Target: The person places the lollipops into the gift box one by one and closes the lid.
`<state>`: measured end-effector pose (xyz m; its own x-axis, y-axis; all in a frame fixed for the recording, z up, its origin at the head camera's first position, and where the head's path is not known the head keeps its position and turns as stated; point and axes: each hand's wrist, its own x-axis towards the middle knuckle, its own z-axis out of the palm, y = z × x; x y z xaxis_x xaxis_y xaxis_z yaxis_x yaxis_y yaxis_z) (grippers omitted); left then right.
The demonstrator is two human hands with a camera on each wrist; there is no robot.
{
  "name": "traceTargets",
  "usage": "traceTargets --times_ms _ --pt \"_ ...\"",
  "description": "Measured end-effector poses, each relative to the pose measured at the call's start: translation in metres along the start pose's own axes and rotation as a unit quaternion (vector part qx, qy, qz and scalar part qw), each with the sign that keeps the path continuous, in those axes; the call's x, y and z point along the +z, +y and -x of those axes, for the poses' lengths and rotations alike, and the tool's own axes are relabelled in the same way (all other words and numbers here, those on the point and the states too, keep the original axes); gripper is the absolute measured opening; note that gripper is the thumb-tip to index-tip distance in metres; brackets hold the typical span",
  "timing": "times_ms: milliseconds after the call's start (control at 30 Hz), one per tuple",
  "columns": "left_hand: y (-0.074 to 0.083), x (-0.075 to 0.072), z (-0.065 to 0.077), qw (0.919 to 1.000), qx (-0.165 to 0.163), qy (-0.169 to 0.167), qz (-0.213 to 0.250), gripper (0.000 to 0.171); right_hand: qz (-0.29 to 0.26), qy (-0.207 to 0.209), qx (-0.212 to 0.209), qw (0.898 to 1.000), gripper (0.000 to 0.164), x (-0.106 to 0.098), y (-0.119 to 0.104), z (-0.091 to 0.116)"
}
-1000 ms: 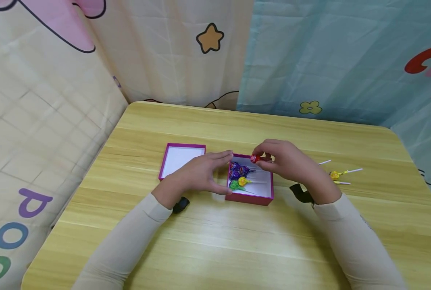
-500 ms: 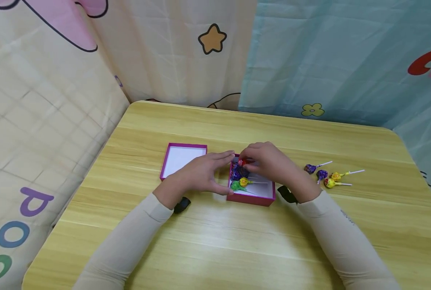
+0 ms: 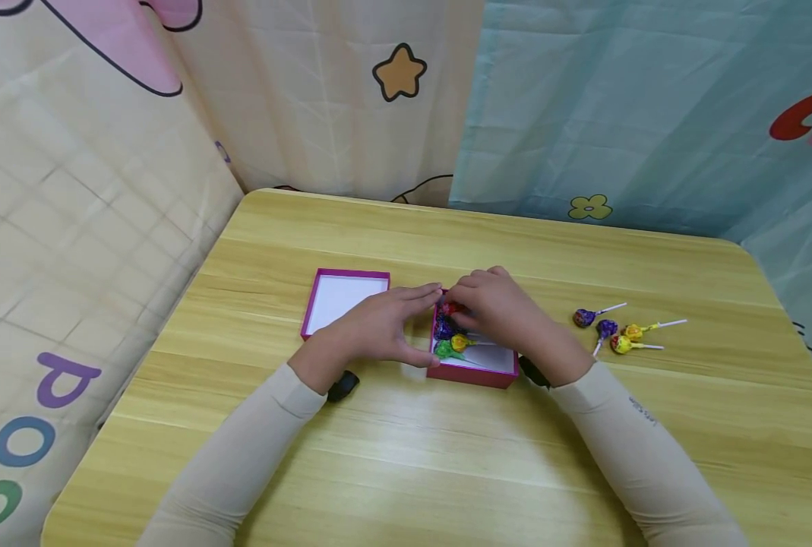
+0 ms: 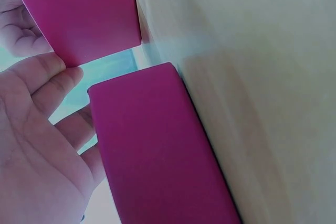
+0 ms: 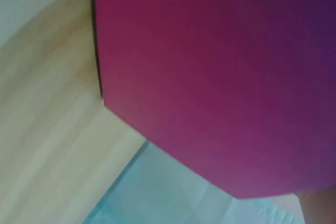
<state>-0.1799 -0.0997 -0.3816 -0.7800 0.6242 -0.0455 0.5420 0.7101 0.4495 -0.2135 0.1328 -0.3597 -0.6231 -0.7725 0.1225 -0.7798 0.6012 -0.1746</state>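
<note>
My right hand [image 3: 496, 308] reaches into the magenta box [image 3: 474, 377] and pinches a red-wrapped lollipop [image 3: 452, 308], partly hidden by the fingers. Inside the box lie dark purple lollipops [image 3: 443, 329], a yellow lollipop [image 3: 459, 343] and a green lollipop [image 3: 444, 350]. With thumb and fingers spread, my left hand [image 3: 385, 327] rests against the box's left side; the left wrist view has its fingertips at a corner of the box [image 4: 84, 14]. The box wall [image 5: 210, 77] fills most of the right wrist view.
A matching shallow lid [image 3: 346, 300], white inside, lies left of the box, partly behind the left hand. On the table's right side are two purple lollipops [image 3: 584, 317] and two yellow lollipops [image 3: 622, 345]. Printed curtains [image 3: 310, 99] hang behind the wooden table [image 3: 406, 471].
From the box's right rim, my right hand has moved left and down into the box with the red lollipop. This uncovers the purple lollipops on the table. The left hand stays put.
</note>
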Motion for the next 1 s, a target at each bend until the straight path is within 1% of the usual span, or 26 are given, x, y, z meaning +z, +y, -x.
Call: traceTargets --times_ms 200,367,633,1000 --pt "0.0 0.0 0.0 1.0 0.002 -0.001 -0.004 0.107 0.026 0.022 -0.005 0.999 0.026 0.002 -0.003 -0.001" --pt "0.0 0.0 0.0 1.0 -0.001 -0.001 -0.004 0.107 0.034 0.034 -0.004 0.999 0.027 0.004 -0.005 -0.001" --pt "0.0 -0.001 0.0 1.0 -0.002 -0.004 0.003 0.107 0.057 0.034 0.006 0.998 0.031 0.01 -0.008 -0.001" --pt "-0.001 -0.001 0.0 1.0 0.004 -0.002 0.001 0.107 0.061 0.038 0.013 0.997 0.032 0.014 -0.01 0.001"
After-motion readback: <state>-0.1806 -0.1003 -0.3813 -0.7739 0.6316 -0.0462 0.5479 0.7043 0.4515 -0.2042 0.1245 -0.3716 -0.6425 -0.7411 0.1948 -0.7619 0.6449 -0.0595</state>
